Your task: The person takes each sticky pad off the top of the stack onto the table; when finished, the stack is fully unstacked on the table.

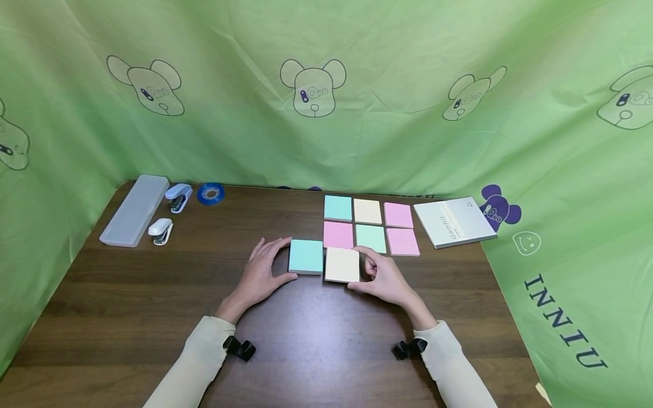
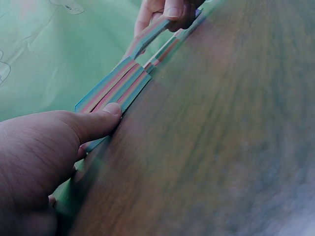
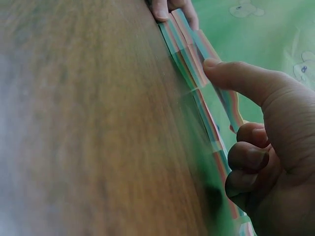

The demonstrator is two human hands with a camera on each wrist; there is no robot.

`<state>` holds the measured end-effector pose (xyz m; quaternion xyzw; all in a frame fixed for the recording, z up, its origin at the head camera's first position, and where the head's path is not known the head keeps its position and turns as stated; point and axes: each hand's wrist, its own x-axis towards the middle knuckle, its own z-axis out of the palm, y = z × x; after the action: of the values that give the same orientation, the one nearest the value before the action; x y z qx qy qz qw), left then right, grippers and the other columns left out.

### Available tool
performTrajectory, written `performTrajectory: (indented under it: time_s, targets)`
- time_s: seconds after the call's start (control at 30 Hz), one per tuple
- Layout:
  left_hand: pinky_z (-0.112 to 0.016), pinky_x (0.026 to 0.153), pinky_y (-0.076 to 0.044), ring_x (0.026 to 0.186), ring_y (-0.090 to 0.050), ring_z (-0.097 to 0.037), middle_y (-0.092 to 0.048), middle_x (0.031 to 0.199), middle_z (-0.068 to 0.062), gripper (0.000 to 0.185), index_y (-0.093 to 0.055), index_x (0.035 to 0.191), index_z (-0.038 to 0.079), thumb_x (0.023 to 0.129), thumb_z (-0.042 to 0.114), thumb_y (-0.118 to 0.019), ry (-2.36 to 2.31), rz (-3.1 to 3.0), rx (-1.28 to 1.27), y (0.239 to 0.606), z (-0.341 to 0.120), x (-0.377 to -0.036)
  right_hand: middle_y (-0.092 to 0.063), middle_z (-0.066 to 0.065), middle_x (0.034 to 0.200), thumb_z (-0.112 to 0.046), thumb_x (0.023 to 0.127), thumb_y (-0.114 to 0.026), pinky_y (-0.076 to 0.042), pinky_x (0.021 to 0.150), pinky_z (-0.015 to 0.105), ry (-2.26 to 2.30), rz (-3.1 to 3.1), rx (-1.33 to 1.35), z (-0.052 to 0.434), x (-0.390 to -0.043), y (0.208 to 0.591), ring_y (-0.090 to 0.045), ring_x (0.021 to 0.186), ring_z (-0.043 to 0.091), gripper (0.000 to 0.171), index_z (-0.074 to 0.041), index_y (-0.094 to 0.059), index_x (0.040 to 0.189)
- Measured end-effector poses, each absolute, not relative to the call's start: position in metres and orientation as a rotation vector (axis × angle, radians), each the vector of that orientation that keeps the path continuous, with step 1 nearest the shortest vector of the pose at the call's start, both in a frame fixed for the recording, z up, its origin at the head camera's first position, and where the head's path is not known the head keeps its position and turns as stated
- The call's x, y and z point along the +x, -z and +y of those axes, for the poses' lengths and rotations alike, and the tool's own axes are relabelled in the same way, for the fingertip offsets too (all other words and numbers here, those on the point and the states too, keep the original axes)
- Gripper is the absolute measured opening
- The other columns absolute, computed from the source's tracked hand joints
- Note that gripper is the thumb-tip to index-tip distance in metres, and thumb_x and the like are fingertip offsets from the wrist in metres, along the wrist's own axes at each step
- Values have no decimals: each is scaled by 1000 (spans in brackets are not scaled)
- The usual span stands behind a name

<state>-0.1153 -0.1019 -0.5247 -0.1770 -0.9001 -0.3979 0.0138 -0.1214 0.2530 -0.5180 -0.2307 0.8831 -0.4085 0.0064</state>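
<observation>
Between thumb and fingers, my left hand grips the near and far edges of a teal-topped stack of sticky note pads on the table. The left wrist view shows striped edges and at least two pads one on another, with the left thumb against them. My right hand pinches a cream-topped sticky note pad by its edges, just right of the teal stack. In the right wrist view this pad is raised off the table, and the other right fingers curl below it.
Behind the hands lie two rows of sticky note pads, including a pink pad and a green pad. A white Gambit booklet is at right. Far left are a translucent case, two staplers and a blue tape roll.
</observation>
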Motion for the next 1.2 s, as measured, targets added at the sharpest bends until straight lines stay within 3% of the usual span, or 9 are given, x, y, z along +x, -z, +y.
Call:
performTrajectory:
  time_s: [0.2, 0.53, 1.2]
  targets:
    - [-55, 140, -11, 155, -50, -36, -58, 163, -15, 89, -51, 164, 8, 89, 24, -97, 1236, -2805, -549, 525, -102, -116, -38, -13, 75, -30, 79, -102, -37, 70, 28, 1129, 2797, -672, 251, -117, 507, -35, 68, 3, 82, -6, -65, 148]
    - [-57, 140, -11, 154, -50, -37, -59, 162, -15, 90, -50, 164, 7, 89, 24, -97, 1242, -2798, -551, 525, -103, -115, -34, -15, 70, -39, 81, -100, -26, 60, 23, 829, 2862, -643, 243, -114, 500, -26, 64, 1, 85, -9, -62, 152]
    - [-56, 140, -11, 156, -49, -37, -57, 164, -15, 91, -50, 165, 8, 89, 26, -97, 1237, -2816, -538, 524, -102, -115, -39, -13, 73, -44, 76, -103, -25, 59, 24, 780, 2864, -586, 241, -115, 498, -30, 64, 4, 98, -13, -60, 158]
